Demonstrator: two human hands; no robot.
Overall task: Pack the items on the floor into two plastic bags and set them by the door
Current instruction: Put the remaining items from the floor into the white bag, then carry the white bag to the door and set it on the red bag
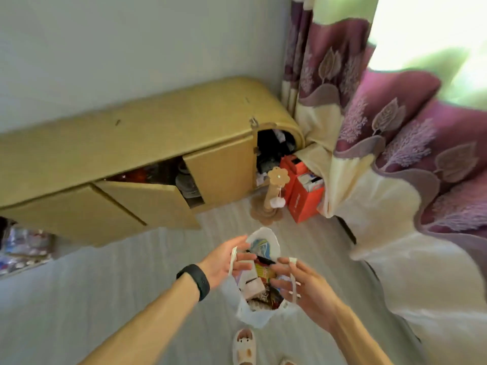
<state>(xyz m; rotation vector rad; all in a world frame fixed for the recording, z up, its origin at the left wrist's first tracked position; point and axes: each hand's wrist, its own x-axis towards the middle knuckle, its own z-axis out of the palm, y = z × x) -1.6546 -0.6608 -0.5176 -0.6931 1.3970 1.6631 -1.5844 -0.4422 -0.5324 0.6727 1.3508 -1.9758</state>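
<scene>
Head: packed plastic bag (253, 316) is held over the floor (105, 285) near the slipper (243, 346). One handle (233, 259) is pinched in left hand (228, 262), the other hooked on right hand (307, 288) fingers. Packing judged done. Next: handles to be gathered, bag carried doorward.

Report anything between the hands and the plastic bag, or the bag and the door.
Nothing: the left hand and right hand each hold a handle of the plastic bag. The door is out of view.
</scene>
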